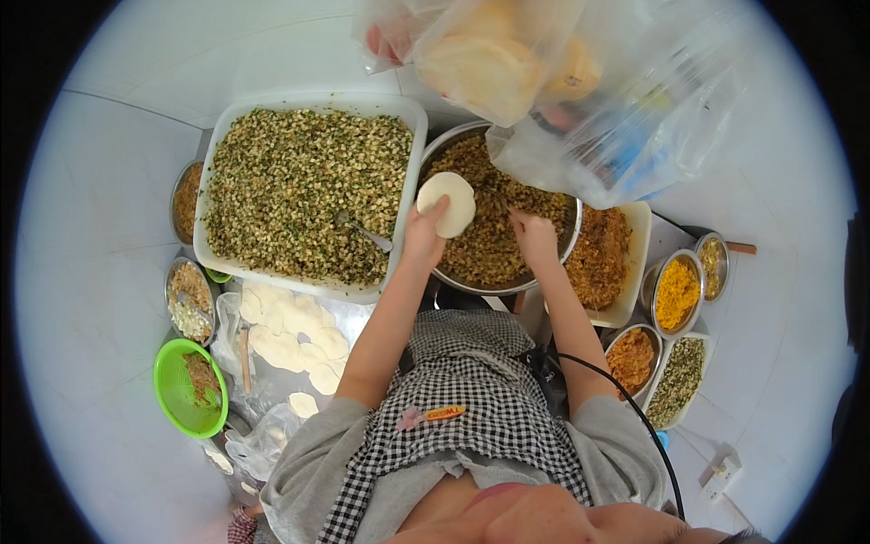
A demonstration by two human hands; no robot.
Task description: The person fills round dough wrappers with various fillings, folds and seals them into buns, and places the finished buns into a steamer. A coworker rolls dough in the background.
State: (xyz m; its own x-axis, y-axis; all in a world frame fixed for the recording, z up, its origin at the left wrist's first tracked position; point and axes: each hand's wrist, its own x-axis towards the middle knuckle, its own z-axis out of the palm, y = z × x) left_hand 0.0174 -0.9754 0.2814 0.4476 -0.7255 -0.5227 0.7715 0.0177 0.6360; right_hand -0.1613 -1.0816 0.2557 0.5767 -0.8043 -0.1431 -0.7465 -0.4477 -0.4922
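Note:
A round, pale dough wrapper [448,205] rests in my left hand [425,234], the thumb lying over its face. It is held above the left side of a large round metal bowl [504,291] full of brown chopped filling [476,262]. My right hand [537,239] is over the same bowl, gripping a thin metal utensil [495,195]. That utensil's far end is in or against the filling, and its shape is hard to make out. To the left stands a white rectangular tub [419,136] of diced, green-flecked filling [306,183], with a metal spoon [367,232] lying in it.
Clear plastic bags [612,149] hang over the bowl's far right edge. Flat dough rounds [285,340] and a wooden rolling pin [245,360] lie on the left. A green basin [163,387] stands beyond them. Several filling containers, including a tub [639,265] of shredded food, are on the right.

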